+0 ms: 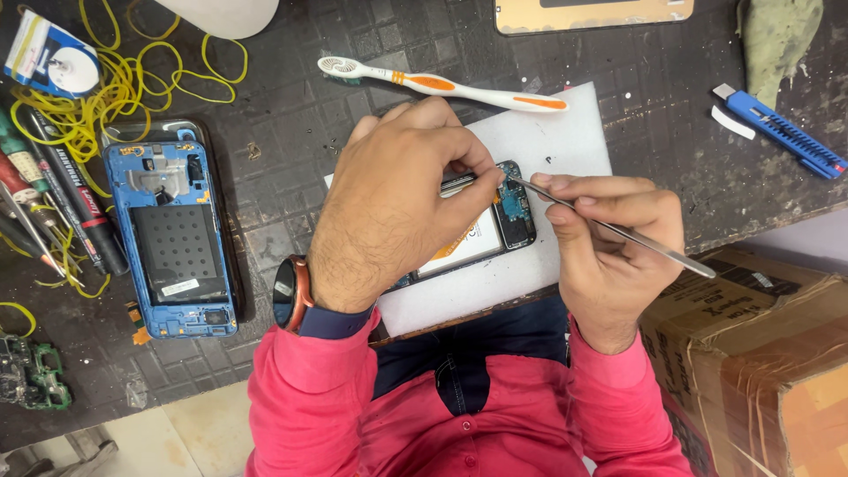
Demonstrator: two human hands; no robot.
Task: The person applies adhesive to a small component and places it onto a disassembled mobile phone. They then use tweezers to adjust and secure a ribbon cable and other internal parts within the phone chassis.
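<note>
A single head-worn camera looks steeply down from close above, facing the near edge of the dark surface (291, 115), with the person's own arms entering from below.

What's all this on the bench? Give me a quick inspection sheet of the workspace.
Surface: dark tiled mat with a white sheet on it.
Job's things: opened phone on the sheet; thin metal tool, tip at the phone's end.
Clutter: blue phone frame, toothbrush, blue knife, markers, circuit board.
Grippers: left hand presses the phone; right hand holds the tool.
Cables: nothing seen; yellow rubber bands only.
Surroundings: cardboard box at right.
</note>
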